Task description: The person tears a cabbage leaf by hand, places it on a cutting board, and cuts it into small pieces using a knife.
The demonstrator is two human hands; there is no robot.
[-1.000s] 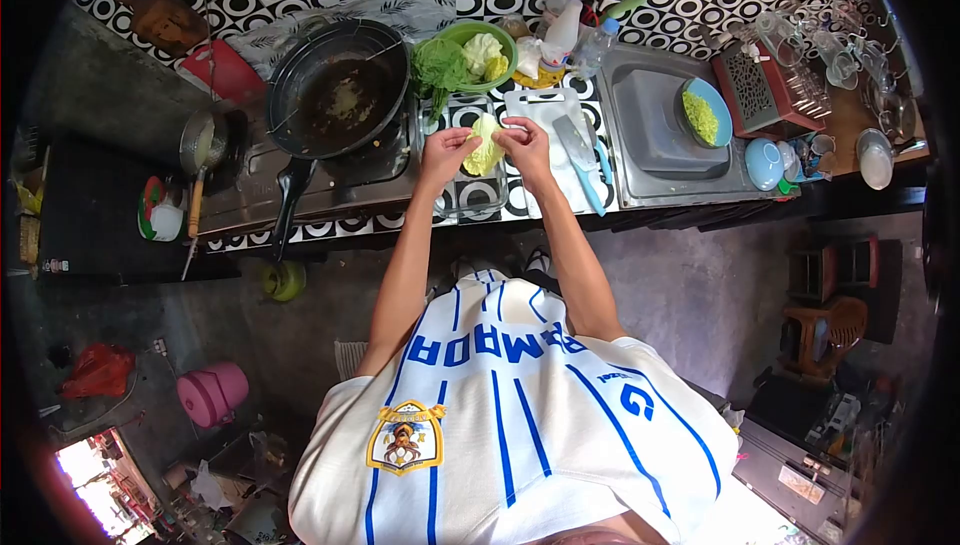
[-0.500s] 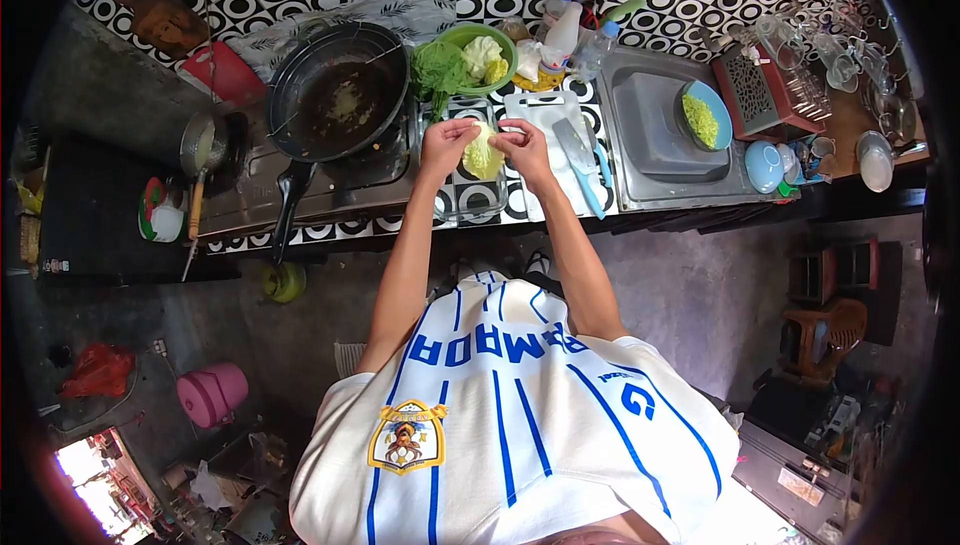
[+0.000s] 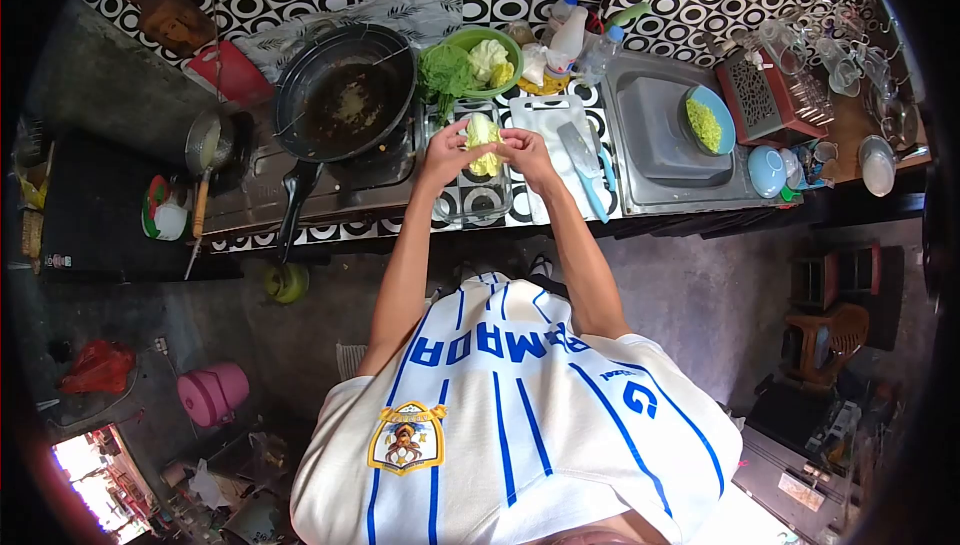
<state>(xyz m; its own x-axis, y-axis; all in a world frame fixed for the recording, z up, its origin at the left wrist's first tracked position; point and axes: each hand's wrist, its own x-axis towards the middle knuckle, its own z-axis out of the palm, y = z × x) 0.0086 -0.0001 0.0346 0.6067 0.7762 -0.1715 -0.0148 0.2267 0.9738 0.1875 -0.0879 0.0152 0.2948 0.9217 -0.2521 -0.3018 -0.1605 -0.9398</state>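
Between my two hands is a pale yellow-green cabbage leaf [image 3: 483, 133], held over a clear glass dish [image 3: 470, 207] on the tiled counter. My left hand [image 3: 447, 153] pinches its left side, and my right hand [image 3: 525, 157] grips its right side. Just behind them, a green bowl [image 3: 512, 57] holds more cabbage and leafy greens [image 3: 445, 72]. To the right of my right hand lies a white cutting board [image 3: 533, 123] with a knife [image 3: 578, 153] and a light-blue-handled tool [image 3: 608, 167] on and beside it.
A large black pan [image 3: 350, 105] sits on the stove at left, its handle pointing toward me. Bottles [image 3: 568, 37] stand behind the board. The sink [image 3: 665, 160] at right holds a grey basin and a blue bowl [image 3: 722, 125] of shredded greens.
The leaf has turned and risen slightly between my hands, and my fingers have shifted on it. The whole view has moved a little.
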